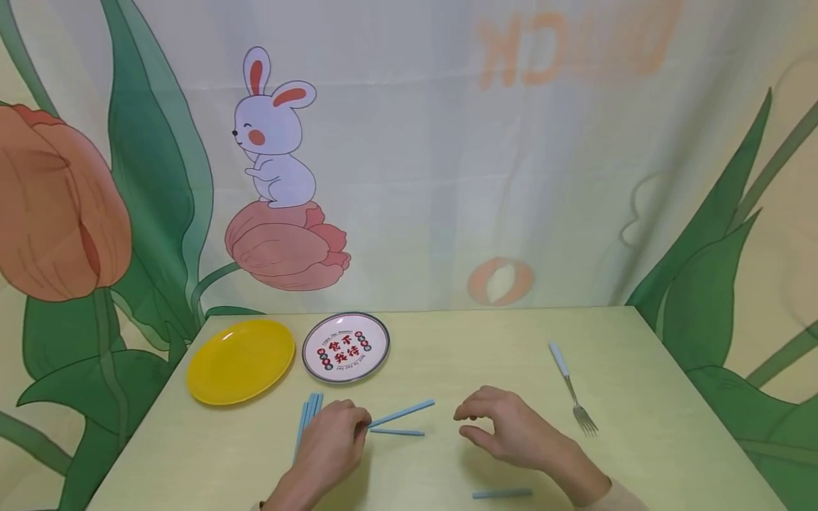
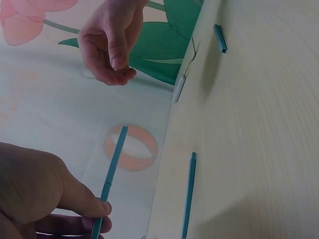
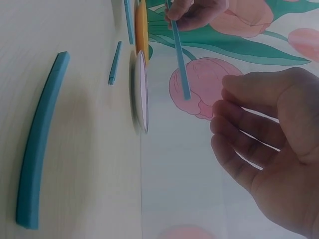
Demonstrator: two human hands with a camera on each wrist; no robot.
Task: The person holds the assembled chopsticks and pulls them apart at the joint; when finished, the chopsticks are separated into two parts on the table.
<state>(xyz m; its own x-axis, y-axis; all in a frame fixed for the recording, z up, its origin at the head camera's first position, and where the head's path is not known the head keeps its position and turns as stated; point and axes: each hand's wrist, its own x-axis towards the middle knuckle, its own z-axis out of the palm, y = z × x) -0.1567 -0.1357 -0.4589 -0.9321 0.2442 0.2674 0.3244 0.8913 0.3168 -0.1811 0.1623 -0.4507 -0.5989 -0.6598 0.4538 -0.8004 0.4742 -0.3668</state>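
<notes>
Standing near a pale yellow-green table (image 1: 434, 369); person's left hand (image 1: 331, 441) has thumb and fingers closed in a pinch on one slim, straight, light-blue stick (image 1: 404, 413), raised off the table and pointing toward the right hand (image 1: 508, 429). Grip itself hidden from above by the knuckles; left-wrist view shows thumb against the stick and a seam across it, near end running out of frame. Right hand hovers, fingers loosely bent, clear gap between thumb and forefinger, nothing held; forearm goes off the lower edge in a beige sleeve (image 1: 612, 498). Below the raised stick, a second light-blue stick (image 1: 402, 432) lies on the table, left end lost behind the left hand from overhead. Third light-blue stick (image 1: 502, 493) lies near the table's front, below the right hand. Left of the left hand, a bunch of light-blue sticks (image 1: 312, 406), lower part covered by the hand; exact count hard to make out. Farther back, an oval-looking glossy yellow plate (image 1: 241, 363) beside a round white plate (image 1: 346, 348) with dark rim and red characters, small lettering too fine to read. Right side: metal fork (image 1: 571, 387) with pale-blue handle. Behind, a printed cloth (image 1: 409, 156), its orange lettering washed out.
</notes>
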